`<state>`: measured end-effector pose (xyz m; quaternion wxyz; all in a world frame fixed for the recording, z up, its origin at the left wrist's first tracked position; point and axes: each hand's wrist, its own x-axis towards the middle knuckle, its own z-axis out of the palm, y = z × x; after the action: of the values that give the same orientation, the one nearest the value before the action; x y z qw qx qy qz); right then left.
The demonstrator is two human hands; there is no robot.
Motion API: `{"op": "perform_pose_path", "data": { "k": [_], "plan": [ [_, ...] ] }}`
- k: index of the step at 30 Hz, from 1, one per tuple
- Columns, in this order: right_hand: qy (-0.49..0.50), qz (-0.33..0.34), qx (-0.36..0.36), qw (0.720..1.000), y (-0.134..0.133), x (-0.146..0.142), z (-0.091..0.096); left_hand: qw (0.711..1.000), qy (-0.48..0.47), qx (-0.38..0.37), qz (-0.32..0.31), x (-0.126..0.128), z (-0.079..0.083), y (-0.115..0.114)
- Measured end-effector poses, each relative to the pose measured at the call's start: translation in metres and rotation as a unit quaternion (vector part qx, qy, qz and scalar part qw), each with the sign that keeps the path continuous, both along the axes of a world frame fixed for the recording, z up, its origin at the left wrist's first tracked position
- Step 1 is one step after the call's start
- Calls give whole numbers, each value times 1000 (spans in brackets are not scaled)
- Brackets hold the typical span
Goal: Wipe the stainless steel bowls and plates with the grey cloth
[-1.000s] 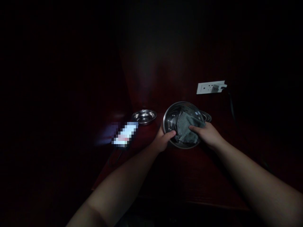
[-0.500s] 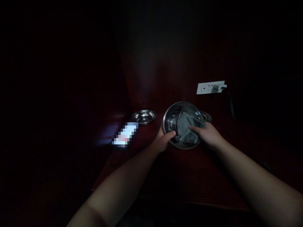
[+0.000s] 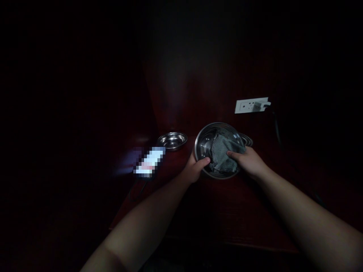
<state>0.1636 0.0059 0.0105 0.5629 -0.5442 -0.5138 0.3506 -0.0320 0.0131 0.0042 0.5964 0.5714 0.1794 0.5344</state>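
A steel bowl point(image 3: 203, 141) is tilted toward me above a dark red wooden table point(image 3: 227, 211). My left hand point(image 3: 195, 169) grips its lower left rim, thumb over the edge. My right hand point(image 3: 249, 162) presses a grey cloth point(image 3: 222, 153) against the inside of the bowl, fingers closed on the fabric. The room is very dark.
A second, shallower steel bowl point(image 3: 172, 140) sits on the table to the left. Another steel dish point(image 3: 247, 139) peeks out behind the held bowl. A lit phone screen point(image 3: 149, 161) lies at the left with a cable. A white wall socket point(image 3: 251, 105) holds a plug.
Almost nothing differs; the cloth and my right hand have shifted very slightly inside the bowl, and the view has moved a little.
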Motion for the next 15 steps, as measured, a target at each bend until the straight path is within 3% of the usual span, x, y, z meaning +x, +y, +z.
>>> {"op": "perform_pose_path", "data": {
  "k": [15],
  "plan": [
    [2,4,-6,1000,-1,-1,4,1000,0,13,-10,-1,-3,3]
  ]
}}
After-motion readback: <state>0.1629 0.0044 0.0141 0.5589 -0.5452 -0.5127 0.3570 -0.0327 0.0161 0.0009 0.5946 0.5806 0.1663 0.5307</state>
